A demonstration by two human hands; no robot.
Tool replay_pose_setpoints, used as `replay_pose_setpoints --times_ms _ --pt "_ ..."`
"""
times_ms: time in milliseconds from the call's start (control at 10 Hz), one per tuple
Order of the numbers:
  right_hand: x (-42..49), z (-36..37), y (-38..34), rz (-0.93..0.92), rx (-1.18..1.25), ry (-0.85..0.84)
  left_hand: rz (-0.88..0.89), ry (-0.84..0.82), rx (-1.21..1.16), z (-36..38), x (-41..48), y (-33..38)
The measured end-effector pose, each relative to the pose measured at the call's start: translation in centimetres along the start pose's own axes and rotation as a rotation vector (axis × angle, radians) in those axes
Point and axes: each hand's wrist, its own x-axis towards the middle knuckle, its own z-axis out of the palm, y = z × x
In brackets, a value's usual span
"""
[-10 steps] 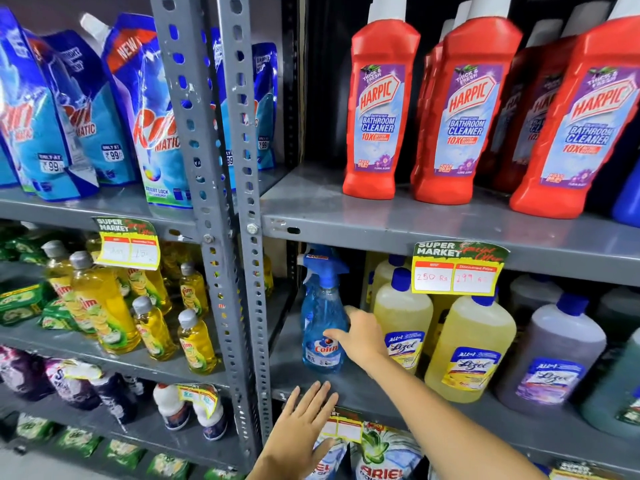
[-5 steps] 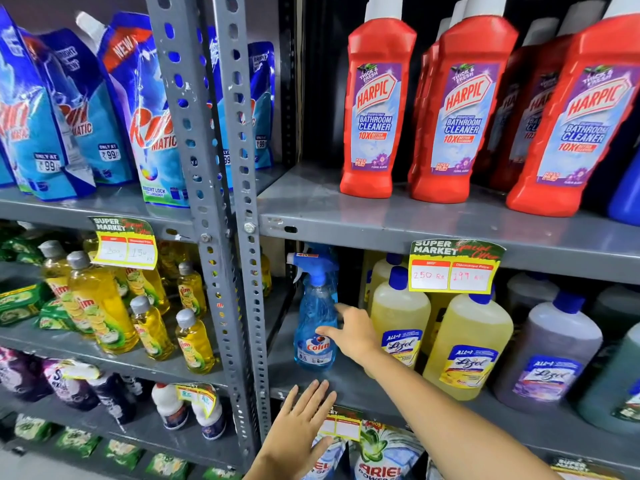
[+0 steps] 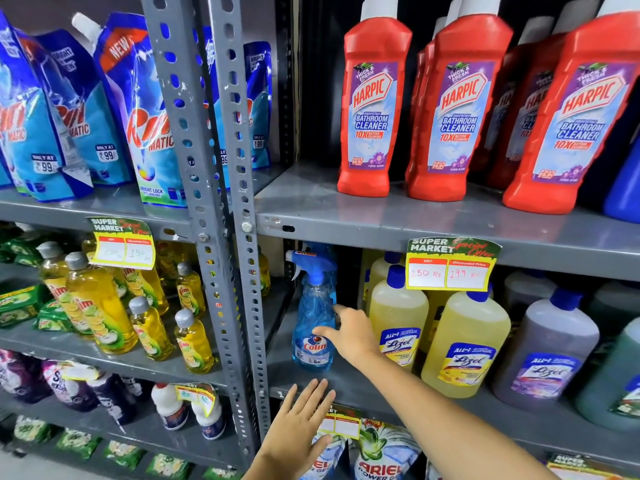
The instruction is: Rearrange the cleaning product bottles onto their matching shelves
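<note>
While the spray bottle is standing upright at the left end of the middle shelf, the scene is reading like this:

Spray bottle (image 3: 313,327): a clear blue Colin bottle with a blue trigger head, sitting just right of the grey upright (image 3: 239,237) and just left of the yellow Lizol bottles (image 3: 398,320).

Right hand (image 3: 353,334): reaching in from the lower right, fingers loose and spread, thumb lying across the bottle's label and forefinger pointing at its shoulder; it is touching the bottle but not closing round it.

Left hand (image 3: 298,427): lying open and flat, fingers together and pointing up, fingertips resting near the front edge of the middle shelf (image 3: 346,382), holding nothing.

Top shelf (image 3: 381,216): carrying red Harpic bottles (image 3: 374,109) standing in a row.

Price tag (image 3: 450,263): hanging from the top shelf's edge above the Lizol bottles, showing 250 and 199.

Purple Lizol bottle (image 3: 547,348): standing right of the yellow ones.

Left bay: holding blue Rin pouches (image 3: 138,116) above and yellow Vim bottles (image 3: 100,306) below.

Bottom right: Ariel packs (image 3: 381,459) showing under the middle shelf.
</note>
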Motion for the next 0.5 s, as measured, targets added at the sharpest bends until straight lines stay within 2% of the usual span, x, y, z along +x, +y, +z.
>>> replay_pose_setpoints --times_ms 300,400,500 --pt "-0.5 0.1 0.0 0.03 -0.032 0.007 0.052 0.098 -0.064 -0.3 0.0 0.6" --pt "-0.6 0.2 0.1 0.026 -0.016 0.0 0.055 0.126 -0.004 -0.1 0.1 0.4" --pt "-1.3 0.2 0.2 0.046 0.083 0.012 0.044 0.138 0.001 0.2 0.0 0.3"
